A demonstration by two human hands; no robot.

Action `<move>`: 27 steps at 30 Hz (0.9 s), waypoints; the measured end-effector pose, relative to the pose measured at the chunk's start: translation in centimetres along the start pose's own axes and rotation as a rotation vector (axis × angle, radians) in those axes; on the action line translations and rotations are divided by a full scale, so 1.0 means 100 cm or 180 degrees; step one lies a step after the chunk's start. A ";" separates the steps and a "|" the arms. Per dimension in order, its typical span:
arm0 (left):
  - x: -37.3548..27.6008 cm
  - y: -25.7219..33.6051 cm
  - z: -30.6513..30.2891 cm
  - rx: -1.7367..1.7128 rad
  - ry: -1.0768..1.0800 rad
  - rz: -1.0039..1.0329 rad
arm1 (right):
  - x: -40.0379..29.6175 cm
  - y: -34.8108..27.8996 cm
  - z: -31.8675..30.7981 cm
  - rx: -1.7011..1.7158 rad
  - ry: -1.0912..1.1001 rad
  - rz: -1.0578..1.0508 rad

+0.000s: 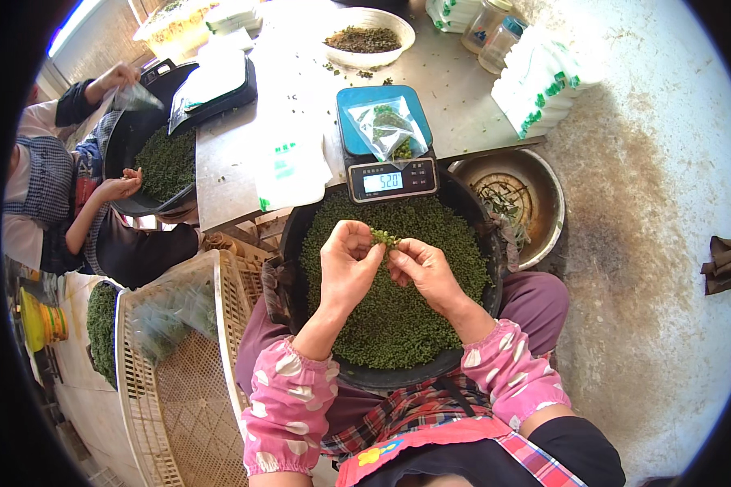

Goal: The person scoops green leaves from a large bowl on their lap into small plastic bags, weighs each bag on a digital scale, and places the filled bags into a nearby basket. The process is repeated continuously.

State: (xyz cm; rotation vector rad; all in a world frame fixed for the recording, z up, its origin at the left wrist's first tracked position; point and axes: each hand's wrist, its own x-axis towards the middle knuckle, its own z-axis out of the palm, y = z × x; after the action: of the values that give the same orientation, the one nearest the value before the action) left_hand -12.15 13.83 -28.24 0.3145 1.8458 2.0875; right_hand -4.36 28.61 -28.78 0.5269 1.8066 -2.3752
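My left hand (pixel 350 262) and my right hand (pixel 423 268) meet over a black tub (pixel 493 286) heaped with small green berries, probably green peppercorns (pixel 402 329). Between my fingertips is a small cluster of green berries (pixel 382 237), pinched from both sides. Just beyond my hands, a digital scale (pixel 391 181) with a blue platform stands at the table's edge. On it lies a clear plastic bag (pixel 390 131) with green clusters inside, and its display is lit. Left of the scale lie flat white plastic bags with green print (pixel 292 176).
A white plastic crate (pixel 228 316) holding filled bags is at my left. A co-worker's hand (pixel 119 185) is over another black tub (pixel 116 152). A metal basin (pixel 557 213) sits right of my tub. The metal table (pixel 463 115) bears a white bowl (pixel 402 30), jars (pixel 501 45) and stacked bags (pixel 542 85).
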 end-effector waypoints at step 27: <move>0.003 -0.004 -0.002 -0.0311 0.0139 -0.0209 | 0.069 -0.096 -0.008 -0.2992 0.1107 -0.2243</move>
State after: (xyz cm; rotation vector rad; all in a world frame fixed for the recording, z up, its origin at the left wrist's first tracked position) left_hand -12.50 13.80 -28.68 0.1830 1.7468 2.1469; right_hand -13.46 32.93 -22.54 0.1798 3.3403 -1.3670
